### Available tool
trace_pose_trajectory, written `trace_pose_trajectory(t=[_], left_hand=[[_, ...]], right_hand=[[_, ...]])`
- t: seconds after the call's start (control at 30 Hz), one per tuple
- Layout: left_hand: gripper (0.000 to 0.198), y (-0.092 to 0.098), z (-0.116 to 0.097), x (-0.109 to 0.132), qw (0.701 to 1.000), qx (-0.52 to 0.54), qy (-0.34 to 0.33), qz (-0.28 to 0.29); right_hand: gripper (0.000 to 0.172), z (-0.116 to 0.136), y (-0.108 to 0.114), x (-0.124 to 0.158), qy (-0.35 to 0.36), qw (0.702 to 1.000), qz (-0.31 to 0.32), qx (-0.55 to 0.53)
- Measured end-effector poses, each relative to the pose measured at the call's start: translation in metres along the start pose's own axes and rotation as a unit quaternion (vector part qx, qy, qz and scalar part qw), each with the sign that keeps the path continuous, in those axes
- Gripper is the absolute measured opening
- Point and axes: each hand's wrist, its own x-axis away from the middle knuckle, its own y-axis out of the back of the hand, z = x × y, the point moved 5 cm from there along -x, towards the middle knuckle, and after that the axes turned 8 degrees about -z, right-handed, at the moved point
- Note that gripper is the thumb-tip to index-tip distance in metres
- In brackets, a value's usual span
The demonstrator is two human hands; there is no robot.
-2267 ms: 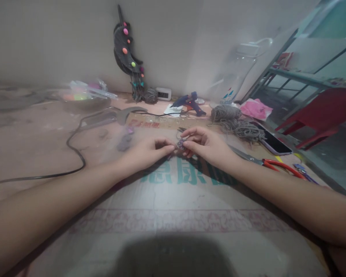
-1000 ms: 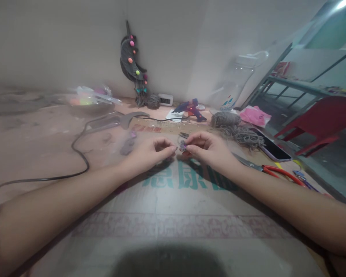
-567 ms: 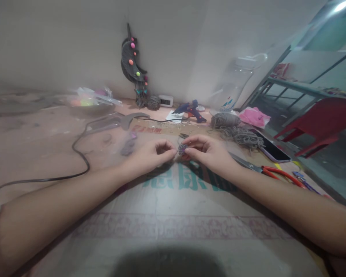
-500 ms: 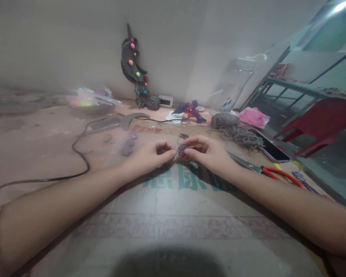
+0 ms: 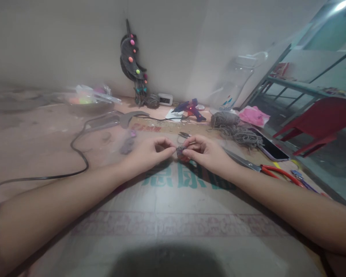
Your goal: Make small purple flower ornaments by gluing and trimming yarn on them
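Note:
Between my two hands, above the cardboard, is a small grey-and-purple yarn piece (image 5: 180, 151). My right hand (image 5: 203, 152) pinches it between thumb and forefinger, its other fingers curled behind. At the piece's left edge, the thumb and forefinger of my left hand (image 5: 154, 152) are pressed together; whatever they grip is too small to make out. Just beyond the fingers lie small dark-tipped snips (image 5: 184, 135). A lumpy grey yarn strip (image 5: 127, 145) with a purple end rests to the left of my left hand.
Large red-handled scissors (image 5: 282, 173) lie by my right forearm, near a phone (image 5: 272, 146) and grey yarn (image 5: 238, 132). Behind stand a glue gun (image 5: 190, 109) with a lit red light and a clear bottle (image 5: 233, 84). A black cord (image 5: 80, 154) crosses the left side. A crescent decoration (image 5: 131, 57) leans on the wall.
The yarn piece has turned slightly in my right fingers. Both hands stay almost in place; the whole view has shifted a little.

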Motion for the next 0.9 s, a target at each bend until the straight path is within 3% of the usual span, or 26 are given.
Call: trace_pose_trajectory(t=[0.33, 0.53, 0.67, 0.77, 0.9], left_hand=[[0.033, -0.002, 0.005, -0.001, 1.0, -0.006, -0.013, 0.017], [0.032, -0.001, 0.001, 0.0, 1.0, -0.01, -0.01, 0.011], [0.031, -0.001, 0.001, -0.002, 1.0, 0.001, -0.007, 0.004], [0.029, -0.001, 0.002, -0.003, 1.0, 0.009, -0.007, 0.001], [0.027, -0.002, 0.002, -0.003, 1.0, 0.004, -0.016, 0.0]], right_hand=[[0.018, -0.001, -0.002, 0.001, -0.003, 1.0, 0.01, 0.01], [0.019, 0.005, 0.003, 0.0, 0.019, 0.996, -0.005, 0.09], [0.025, -0.005, 0.009, -0.005, -0.041, 0.999, -0.027, -0.018], [0.027, -0.013, 0.006, -0.007, -0.094, 0.988, -0.005, -0.123], [0.029, -0.014, -0.001, -0.005, -0.114, 0.979, 0.034, -0.166]])
